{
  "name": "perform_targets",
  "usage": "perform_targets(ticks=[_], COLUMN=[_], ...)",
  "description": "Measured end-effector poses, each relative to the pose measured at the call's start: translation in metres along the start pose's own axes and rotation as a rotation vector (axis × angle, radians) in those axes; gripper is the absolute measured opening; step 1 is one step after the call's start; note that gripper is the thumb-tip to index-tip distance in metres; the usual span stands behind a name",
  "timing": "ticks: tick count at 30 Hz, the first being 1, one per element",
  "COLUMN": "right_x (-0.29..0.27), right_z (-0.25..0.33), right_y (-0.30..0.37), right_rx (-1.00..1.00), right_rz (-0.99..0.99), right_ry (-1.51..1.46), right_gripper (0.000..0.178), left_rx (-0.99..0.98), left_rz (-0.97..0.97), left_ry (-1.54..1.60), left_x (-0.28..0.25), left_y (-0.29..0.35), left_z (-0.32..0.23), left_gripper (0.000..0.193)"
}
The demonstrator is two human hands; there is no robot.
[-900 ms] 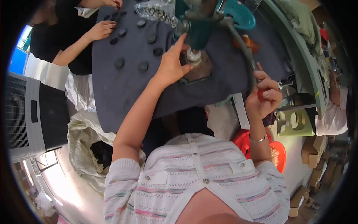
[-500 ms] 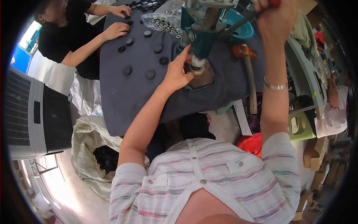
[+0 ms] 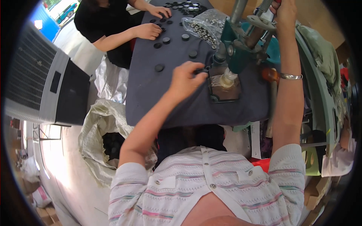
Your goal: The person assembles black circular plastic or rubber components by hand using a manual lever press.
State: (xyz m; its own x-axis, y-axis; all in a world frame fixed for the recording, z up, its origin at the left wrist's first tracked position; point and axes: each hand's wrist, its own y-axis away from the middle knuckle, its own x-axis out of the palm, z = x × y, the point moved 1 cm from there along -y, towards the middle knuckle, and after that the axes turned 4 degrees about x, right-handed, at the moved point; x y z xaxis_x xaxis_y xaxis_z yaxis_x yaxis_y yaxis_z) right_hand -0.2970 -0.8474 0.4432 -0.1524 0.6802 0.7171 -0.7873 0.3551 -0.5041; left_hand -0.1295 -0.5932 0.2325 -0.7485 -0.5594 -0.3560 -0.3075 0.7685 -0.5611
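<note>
My left hand [image 3: 185,82] is just left of a green hand press [image 3: 238,56], its thumb and fingers pinching a black round cap [image 3: 201,71]. My right hand [image 3: 286,17] is closed around the press lever's handle [image 3: 278,2], high at the upper right. Under the press ram, a pale round die [image 3: 227,80] sits on the base plate [image 3: 225,94], with nothing plainly visible on it. Several black caps lie on the dark cloth, among them one cap [image 3: 159,67] left of my hand and another cap [image 3: 193,54] behind it.
Across the table [image 3: 147,101], a co-worker's hands [image 3: 149,31] handle more black caps. A clear bag of small metal rings [image 3: 203,32] lies behind the press, with a teal basin [image 3: 273,51] beside it. A mallet [image 3: 270,74] lies right. An open woven sack [image 3: 94,132] of dark pieces stands lower left.
My left hand has moved from the press die to the left and now pinches a black cap. My right hand remains on the lever handle. The whole view has shifted.
</note>
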Motion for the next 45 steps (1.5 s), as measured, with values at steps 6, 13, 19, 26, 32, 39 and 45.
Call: perform_targets(ticks=[6,13,19,26,32,39,45], right_x=[0.018,0.026,0.018,0.012,0.025,0.029,0.022], right_z=[-0.02,-0.023,-0.022,-0.013,-0.029,-0.023,-0.023], right_y=[-0.004,-0.001,-0.003,-0.001,-0.001,0.003,-0.004], right_rx=[-0.619,-0.625,-0.611,-0.04,-0.618,-0.667,-0.639], right_rz=[-0.599,-0.621,-0.576,0.067,-0.53,-0.553,-0.572], right_ry=[1.106,1.099,1.133,-0.01,1.111,1.156,1.125], right_gripper=[0.016,0.016,0.018,0.02,0.02,0.018,0.017], left_rx=[-0.331,-0.351,0.0,0.023,-0.162,-0.133,-0.03], left_rz=[0.098,0.006,-0.025,0.022,0.103,0.082,0.004], left_ry=[-0.447,-0.658,-0.449,-0.891,-0.957,-0.975,-0.628], left_x=[-0.2,-0.235,-0.111,-0.059,-0.053,-0.049,-0.043], left_y=[0.092,0.097,-0.035,-0.116,-0.122,-0.124,-0.106], left_z=[-0.027,-0.027,0.078,0.173,0.175,0.174,0.141], left_gripper=[0.02,0.025,0.043,0.07,0.068,0.053,0.063])
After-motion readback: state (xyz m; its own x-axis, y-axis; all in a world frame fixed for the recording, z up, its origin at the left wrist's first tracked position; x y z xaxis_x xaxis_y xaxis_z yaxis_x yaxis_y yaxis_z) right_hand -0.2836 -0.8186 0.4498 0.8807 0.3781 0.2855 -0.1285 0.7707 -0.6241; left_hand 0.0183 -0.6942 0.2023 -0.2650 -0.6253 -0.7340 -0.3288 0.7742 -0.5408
